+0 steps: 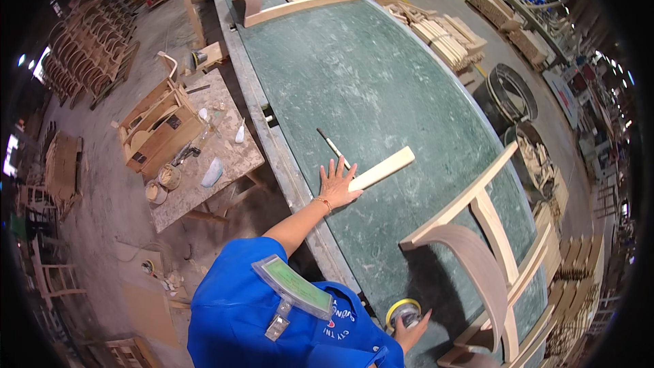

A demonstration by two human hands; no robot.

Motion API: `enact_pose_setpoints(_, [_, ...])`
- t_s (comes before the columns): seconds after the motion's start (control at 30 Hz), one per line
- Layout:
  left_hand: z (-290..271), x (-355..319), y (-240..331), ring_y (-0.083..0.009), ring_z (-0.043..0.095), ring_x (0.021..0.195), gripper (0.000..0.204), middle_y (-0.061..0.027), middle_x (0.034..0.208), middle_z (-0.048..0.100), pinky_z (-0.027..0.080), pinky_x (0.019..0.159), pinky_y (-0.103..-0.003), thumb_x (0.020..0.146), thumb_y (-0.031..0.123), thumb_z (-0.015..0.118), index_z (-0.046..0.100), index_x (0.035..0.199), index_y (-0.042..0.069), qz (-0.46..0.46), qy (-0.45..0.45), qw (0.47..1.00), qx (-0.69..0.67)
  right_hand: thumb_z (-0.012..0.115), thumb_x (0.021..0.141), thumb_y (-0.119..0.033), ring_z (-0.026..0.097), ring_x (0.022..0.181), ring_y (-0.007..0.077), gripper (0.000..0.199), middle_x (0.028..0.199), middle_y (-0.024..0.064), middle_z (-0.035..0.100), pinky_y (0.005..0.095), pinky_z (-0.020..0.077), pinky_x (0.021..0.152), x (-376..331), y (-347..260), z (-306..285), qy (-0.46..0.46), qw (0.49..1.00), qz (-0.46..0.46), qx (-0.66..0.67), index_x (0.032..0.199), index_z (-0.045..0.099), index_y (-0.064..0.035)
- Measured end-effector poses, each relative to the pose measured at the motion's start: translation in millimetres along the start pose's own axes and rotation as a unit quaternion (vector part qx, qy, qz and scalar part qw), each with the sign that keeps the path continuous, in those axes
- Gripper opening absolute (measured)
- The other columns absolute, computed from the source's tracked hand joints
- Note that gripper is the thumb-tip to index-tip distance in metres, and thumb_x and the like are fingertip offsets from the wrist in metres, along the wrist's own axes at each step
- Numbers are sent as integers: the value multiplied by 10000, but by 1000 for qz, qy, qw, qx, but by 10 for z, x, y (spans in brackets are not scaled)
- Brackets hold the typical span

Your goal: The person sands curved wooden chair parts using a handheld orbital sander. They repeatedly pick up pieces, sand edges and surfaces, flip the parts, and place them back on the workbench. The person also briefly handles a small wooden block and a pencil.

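My left hand point(335, 187) lies on the green tabletop point(306, 61) with its fingers spread, the thumb side against the near end of a short pale wooden board point(383, 169). Just beyond its fingertips is a thin, pen-like stick point(332, 143) with a dark end. Near the table's front edge, my right hand point(413, 332) is closed around a round hand sander point(404, 313) with a yellow rim; part of its grip is hidden. To the right of both hands stands a curved wooden chair frame point(470, 252), casting a dark shadow on the table.
Another wooden frame point(293, 3) sits at the table's far end. On the left, a lower workbench point(221, 133) carries a wooden toolbox point(160, 126) and small tubs point(169, 176). Stacked wood strips point(443, 37) and a round dark bin point(507, 99) stand beyond the table's right edge.
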State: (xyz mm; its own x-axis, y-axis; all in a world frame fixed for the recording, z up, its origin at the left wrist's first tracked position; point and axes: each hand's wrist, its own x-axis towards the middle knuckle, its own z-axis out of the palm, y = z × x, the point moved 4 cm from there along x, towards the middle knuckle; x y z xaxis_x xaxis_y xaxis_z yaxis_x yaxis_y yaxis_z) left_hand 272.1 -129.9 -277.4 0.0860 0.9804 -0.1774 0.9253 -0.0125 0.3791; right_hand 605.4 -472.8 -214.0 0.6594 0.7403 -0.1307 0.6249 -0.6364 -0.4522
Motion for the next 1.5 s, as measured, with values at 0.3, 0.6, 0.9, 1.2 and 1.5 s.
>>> enact_pose_setpoints(0.3, [-537,864,-940,-302,360,1292,741,-139,1317,427,200,1125,-506,785,642,597,485,1288,110,118,161,970,140,863,572,-278,504,1204,359,889,1264,236,535,433,395,1028,7,-584,39,-72,995,41,63,1320,461,-14])
enact_pose_setpoints(0.6, [-919,1880,-1481,-225,483,938,685,-63,964,490,373,801,-356,748,645,611,536,1162,105,184,198,957,105,752,634,-53,433,1224,408,824,1282,227,476,442,344,1051,362,-2370,1296,-41,984,-148,95,1378,399,-31])
enact_pose_setpoints(0.9, [-1513,2726,-2357,-305,512,1130,562,-137,1181,544,414,942,-404,872,427,623,514,1298,76,194,182,958,-108,764,718,-171,442,1246,415,737,1334,261,470,464,349,1058,1329,-4339,1642,-57,958,-256,-121,1356,442,9])
enact_pose_setpoints(1.2, [-2948,4519,-5085,-332,530,1185,436,-176,1245,580,417,997,-388,855,191,614,542,1261,48,-61,423,865,-263,591,884,-338,310,1342,446,583,1438,294,335,525,227,1115,2682,-7454,4474,-37,884,-463,-54,1397,437,-105])
enact_pose_setpoints(1.5, [-3786,5561,-5980,-350,455,1243,955,-262,1328,458,312,1072,-460,734,455,751,277,1413,-21,-179,504,810,-242,555,891,-369,245,1388,430,582,1489,276,270,549,153,1137,2637,-7559,4639,-23,887,-452,-97,1414,432,-148])
